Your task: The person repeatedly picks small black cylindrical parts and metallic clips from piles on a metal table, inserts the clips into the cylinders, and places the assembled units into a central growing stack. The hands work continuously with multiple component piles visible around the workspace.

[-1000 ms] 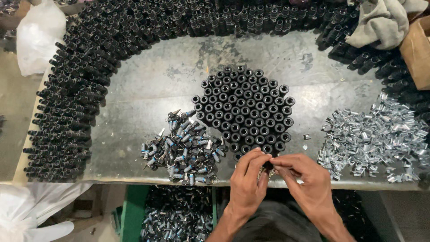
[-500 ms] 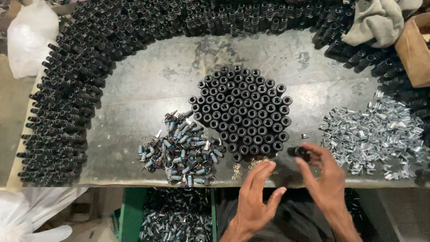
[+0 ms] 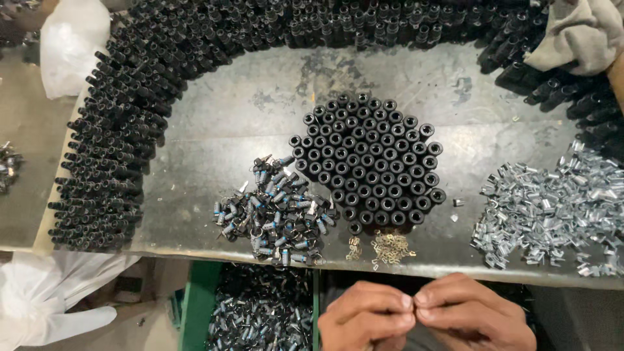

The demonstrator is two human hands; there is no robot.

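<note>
Both hands meet at six o'clock, below the front edge of the grey metal worktable [image 3: 260, 97]. The left hand [image 3: 368, 316] and right hand [image 3: 473, 312] press thumb and fingertips together, pinched nearly closed on each other; whether a small part sits between them I cannot tell, as nothing shows at the pinch.

Just beyond the hands, on the table's near edge, lies a small scatter of tiny brass-coloured clips [image 3: 390, 247]. Past that, at twelve o'clock from the hands, stands the tight cluster of upright black cylindrical sleeves [image 3: 368, 162]. At ten o'clock is the heap of small black-and-blue components [image 3: 279, 211]; at two o'clock, the pile of bright silver metal ferrules [image 3: 552, 211]. A wide arc of stacked black tubes [image 3: 110, 149] rings the table.

Fine pinch work like this likely goes best with the fingertips steady and close over the table, so a dropped piece lands within reach.
</note>
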